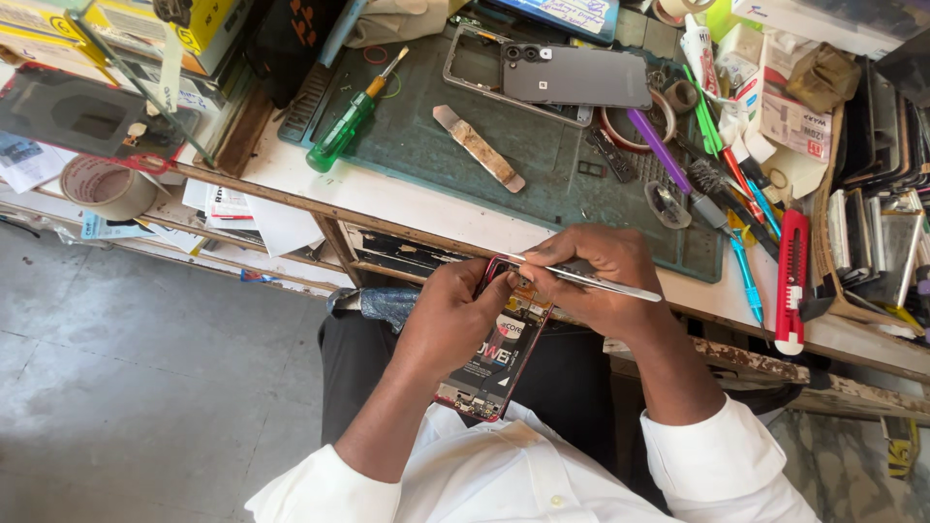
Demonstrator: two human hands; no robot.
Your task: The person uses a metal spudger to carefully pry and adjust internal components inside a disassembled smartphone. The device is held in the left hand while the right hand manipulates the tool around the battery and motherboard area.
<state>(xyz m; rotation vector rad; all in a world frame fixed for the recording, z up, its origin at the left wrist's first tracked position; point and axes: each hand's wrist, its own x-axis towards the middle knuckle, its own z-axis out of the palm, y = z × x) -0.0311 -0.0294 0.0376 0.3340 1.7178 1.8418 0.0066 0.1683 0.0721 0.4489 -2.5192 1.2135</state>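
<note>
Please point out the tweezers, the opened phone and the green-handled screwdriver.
tweezers [593,281]: head view, middle of the metal shaft.
opened phone [500,360]: head view, exposed battery.
green-handled screwdriver [341,132]: head view, green handle.

Both arms are coming in from the bottom in white sleeves, forearms bare and angling toward each other over the lap. The left hand [453,315] is curling around from the left side, fingers wrapped and thumb tucked up top, gripping. The right hand [596,276] is sitting just beside it, knuckles up, fingertips pinching together, wrist bending slightly inward.
</note>
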